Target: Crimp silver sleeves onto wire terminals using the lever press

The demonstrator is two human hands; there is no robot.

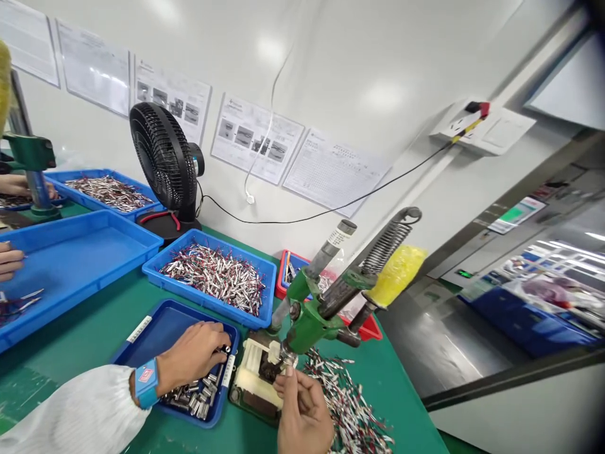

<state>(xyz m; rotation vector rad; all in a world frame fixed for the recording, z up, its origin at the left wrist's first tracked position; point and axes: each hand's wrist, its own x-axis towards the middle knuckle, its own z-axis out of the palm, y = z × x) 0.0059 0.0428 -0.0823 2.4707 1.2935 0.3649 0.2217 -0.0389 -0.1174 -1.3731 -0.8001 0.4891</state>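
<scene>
My left hand (201, 350), with a blue wristband (146, 381) at its wrist, is over a small dark blue tray (163, 318). Its thumb and fingertips are closed on a small metal sleeve (225, 349) near the tray's right wall. Several loose metal cylinders (201, 400) lie below the palm. At the hand press (307, 325), a green tool with a yellow-wrapped handle (397, 274), my right hand (305, 407) pinches something small under the ram. The fingers hide most of it. A pale fixture block (253, 372) forms the base beside that hand.
Small wired silver parts are heaped on the green table (352, 400) right of the press and in a blue bin (215, 277) behind. A black fan (163, 157) stands near the wall. Another person's hand (9, 261) is at a large blue tray (89, 246) on the left.
</scene>
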